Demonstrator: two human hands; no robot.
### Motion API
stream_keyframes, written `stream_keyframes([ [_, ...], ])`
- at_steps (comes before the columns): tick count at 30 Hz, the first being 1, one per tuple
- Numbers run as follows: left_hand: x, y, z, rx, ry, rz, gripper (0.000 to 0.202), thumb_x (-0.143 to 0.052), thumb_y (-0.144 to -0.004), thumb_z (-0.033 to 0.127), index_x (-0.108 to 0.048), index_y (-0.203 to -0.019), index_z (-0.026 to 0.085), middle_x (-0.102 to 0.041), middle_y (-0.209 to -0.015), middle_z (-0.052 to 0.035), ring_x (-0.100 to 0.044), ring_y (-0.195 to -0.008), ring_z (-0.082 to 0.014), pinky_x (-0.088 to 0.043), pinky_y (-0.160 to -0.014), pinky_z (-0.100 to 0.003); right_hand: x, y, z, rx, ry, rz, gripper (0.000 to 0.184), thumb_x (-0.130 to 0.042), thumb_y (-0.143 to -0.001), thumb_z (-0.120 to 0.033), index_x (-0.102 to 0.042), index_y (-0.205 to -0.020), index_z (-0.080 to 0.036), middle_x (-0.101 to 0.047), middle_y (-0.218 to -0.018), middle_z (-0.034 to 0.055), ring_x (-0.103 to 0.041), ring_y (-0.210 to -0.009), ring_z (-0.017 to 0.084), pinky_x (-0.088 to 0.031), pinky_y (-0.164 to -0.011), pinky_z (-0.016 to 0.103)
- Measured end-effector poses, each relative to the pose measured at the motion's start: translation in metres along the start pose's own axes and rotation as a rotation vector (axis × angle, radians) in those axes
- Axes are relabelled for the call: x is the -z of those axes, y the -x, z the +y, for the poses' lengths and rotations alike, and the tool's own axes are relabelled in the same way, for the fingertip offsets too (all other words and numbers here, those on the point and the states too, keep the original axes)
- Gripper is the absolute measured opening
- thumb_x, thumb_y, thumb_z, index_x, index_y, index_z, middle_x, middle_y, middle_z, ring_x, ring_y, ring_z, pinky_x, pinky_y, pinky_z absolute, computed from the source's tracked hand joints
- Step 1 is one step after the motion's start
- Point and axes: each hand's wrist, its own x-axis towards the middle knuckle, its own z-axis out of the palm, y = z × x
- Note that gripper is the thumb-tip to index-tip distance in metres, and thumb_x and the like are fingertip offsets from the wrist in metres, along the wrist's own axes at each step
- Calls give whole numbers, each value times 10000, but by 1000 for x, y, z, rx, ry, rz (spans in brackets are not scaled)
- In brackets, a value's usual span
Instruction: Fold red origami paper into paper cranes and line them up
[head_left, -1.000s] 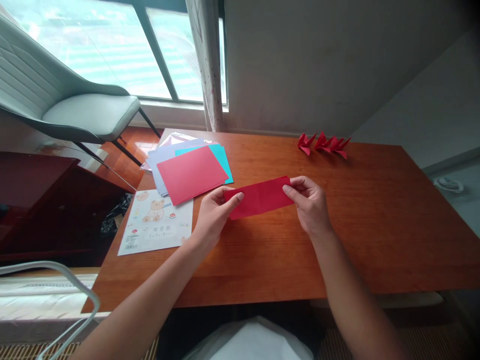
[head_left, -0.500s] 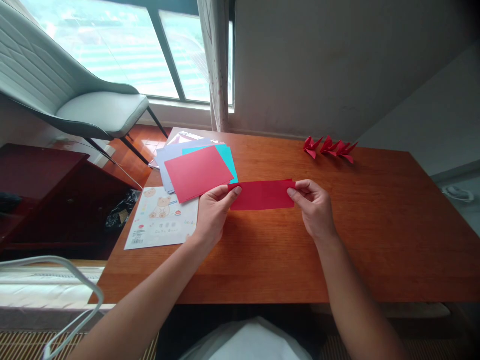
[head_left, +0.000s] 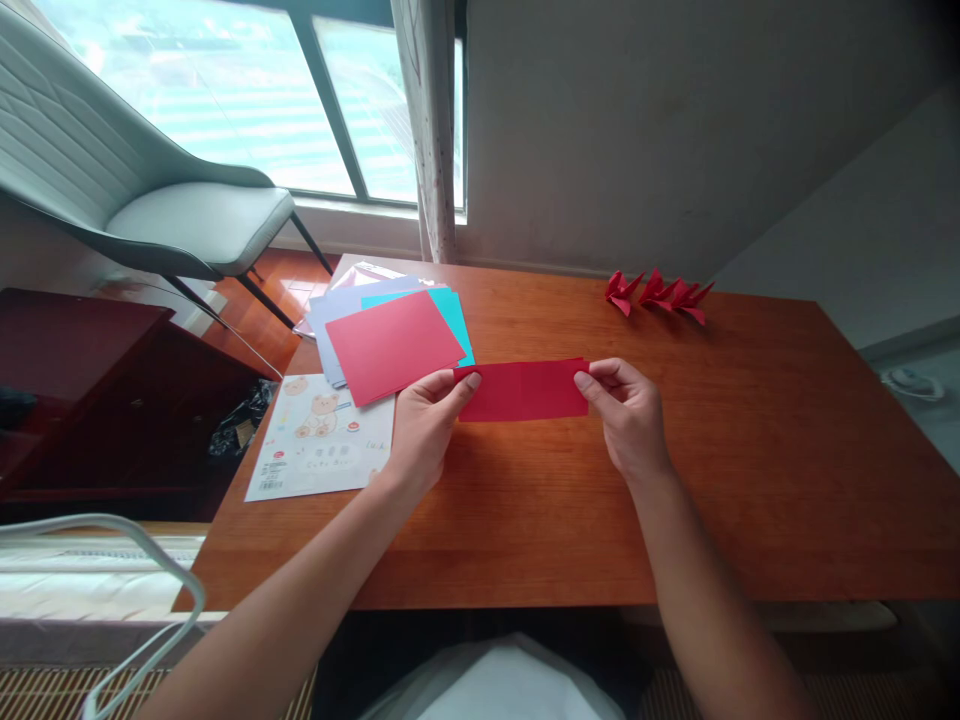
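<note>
Red paper strip (head_left: 525, 390) is up over the table (head_left: 750, 470), stretched between both hands, long edges near level. Left hand (head_left: 426, 420) pinches its left end, thumb on the near face; right hand (head_left: 628, 412) pinches the right end, same way. Middle of strip is clear of both grips. Red sheet (head_left: 394, 345) just beyond left hand, bear-print sheet (head_left: 315, 455) by left wrist. Red folded figures (head_left: 660, 293) at far edge, well apart.
</note>
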Motion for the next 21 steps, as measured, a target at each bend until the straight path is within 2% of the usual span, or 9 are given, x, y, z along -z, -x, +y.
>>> stream_keyframes([
  [12,-2,0,2,-34,-42,47,278,-873,-654,391,-765,-804,183,-762,-849,-39,-648,-762,-150,-475,-721,-254,-1,1,-2,34,85,18,183,-754,-776,-368,-632,-777,-232,-633,-724,-15,-600,-678,146,-514,-644,292],
  [21,1,-2,0,-63,-71,47,257,-863,-678,367,-769,-825,178,-756,-840,-34,-635,-756,-144,-482,-718,-248,-2,1,0,28,31,22,170,-772,-774,-330,-636,-773,-228,-628,-710,-24,-592,-661,128,-505,-626,265],
])
